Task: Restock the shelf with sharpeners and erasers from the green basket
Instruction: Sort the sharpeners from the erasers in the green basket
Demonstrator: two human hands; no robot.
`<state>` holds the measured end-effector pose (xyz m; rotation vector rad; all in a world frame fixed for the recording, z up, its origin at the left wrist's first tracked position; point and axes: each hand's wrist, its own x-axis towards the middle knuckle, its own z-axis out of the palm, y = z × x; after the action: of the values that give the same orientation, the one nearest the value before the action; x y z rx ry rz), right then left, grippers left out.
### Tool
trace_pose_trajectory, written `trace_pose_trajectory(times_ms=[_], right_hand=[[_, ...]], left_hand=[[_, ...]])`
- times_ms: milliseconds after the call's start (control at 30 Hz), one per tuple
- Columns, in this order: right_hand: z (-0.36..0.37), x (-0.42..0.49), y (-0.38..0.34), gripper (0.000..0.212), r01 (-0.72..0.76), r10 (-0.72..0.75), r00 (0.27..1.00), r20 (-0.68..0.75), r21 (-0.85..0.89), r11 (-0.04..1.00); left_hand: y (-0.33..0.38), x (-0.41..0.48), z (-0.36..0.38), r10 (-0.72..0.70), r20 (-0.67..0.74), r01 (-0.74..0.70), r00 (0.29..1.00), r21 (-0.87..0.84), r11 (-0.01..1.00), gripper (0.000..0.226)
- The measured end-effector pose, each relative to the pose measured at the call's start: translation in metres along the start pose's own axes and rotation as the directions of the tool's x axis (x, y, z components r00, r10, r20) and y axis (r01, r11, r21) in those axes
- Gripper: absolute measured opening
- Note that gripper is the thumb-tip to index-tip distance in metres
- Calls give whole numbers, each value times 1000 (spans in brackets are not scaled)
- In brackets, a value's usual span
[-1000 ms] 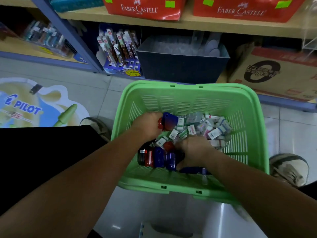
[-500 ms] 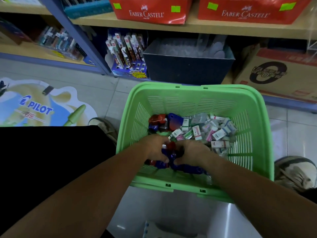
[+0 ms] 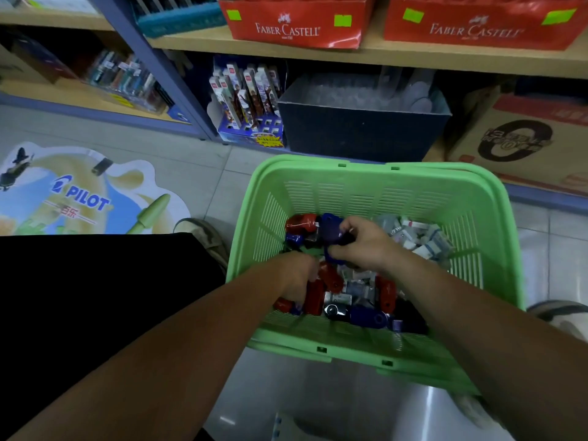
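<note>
Tiles at far left carry a PILOT sticker (image 3: 76, 195). Below it, black cloth (image 3: 95, 297) fills the lower left corner, with a shoe (image 3: 203, 233) showing at its right edge. Behind them runs the shelf (image 3: 413, 57). On its low level, from the left, are pens (image 3: 124, 78), a blue display of card packs (image 3: 248, 103), a dark bin (image 3: 362, 128) and a cardboard box (image 3: 521, 138). Two red boxes (image 3: 296, 23) marked Faber-Castell stand on the board above. The basket (image 3: 366, 168), green and slatted, sits just in front of the bin, and both forearms reach into it. Red and blue sharpeners (image 3: 331, 278) are heaped along its left and near sides. Erasers (image 3: 420, 240) in small pale wrappers fill its far right corner. The left hand (image 3: 299, 275) is low in the near left part, knuckles up. Its fingers are pushed down among the red sharpeners and hidden, so I cannot tell whether they grip any. The right hand (image 3: 362, 246) is just beyond it, toward the middle, with fingers and thumb curled round a blue sharpener (image 3: 332, 237) at the top of the heap, beside the erasers. A second shoe (image 3: 563, 316) shows past the basket at the right edge.
</note>
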<state>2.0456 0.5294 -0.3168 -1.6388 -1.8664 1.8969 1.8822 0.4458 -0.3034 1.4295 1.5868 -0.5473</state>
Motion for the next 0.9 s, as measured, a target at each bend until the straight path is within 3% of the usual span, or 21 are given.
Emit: trace_pose_trajectory(times_ms=[133, 267, 367, 467, 533, 600, 700, 800, 900], right_hand=[[9, 20, -20, 35, 49, -40, 995, -91, 94, 994], [5, 29, -29, 60, 49, -41, 997, -58, 152, 987], [-7, 21, -20, 47, 19, -9, 997, -76, 126, 992], [-10, 12, -4, 20, 37, -41, 996, -80, -56, 998], [-7, 10, 11, 14, 83, -95, 995, -23, -320, 944], [-4, 6, 25, 19, 151, -156, 987, 38, -557, 817], [-3, 5, 45, 38, 288, -280, 949, 142, -751, 594], [-8, 5, 56, 63, 330, -258, 938, 232, -828, 454], [-9, 5, 58, 67, 331, -238, 938, 254, -860, 388]], left_hand=[[-11, -5, -6, 26, -185, -42, 982, -82, 996, 30], [-12, -12, -34, 11, -510, -58, 860, -77, 995, 29], [-5, -10, -42, 28, -568, 10, 823, 64, 998, 35], [0, -7, -35, 71, -626, 20, 776, 136, 990, 41], [6, -2, -25, 58, -552, -46, 832, 36, 998, 38], [10, 6, -8, 24, -357, -74, 934, -126, 989, 29], [16, 18, 15, 17, -224, -58, 974, -176, 983, 27], [22, 27, 22, -3, -334, 8, 943, 14, 1000, 49], [15, 33, 19, 34, -346, 83, 938, 320, 944, 64]])
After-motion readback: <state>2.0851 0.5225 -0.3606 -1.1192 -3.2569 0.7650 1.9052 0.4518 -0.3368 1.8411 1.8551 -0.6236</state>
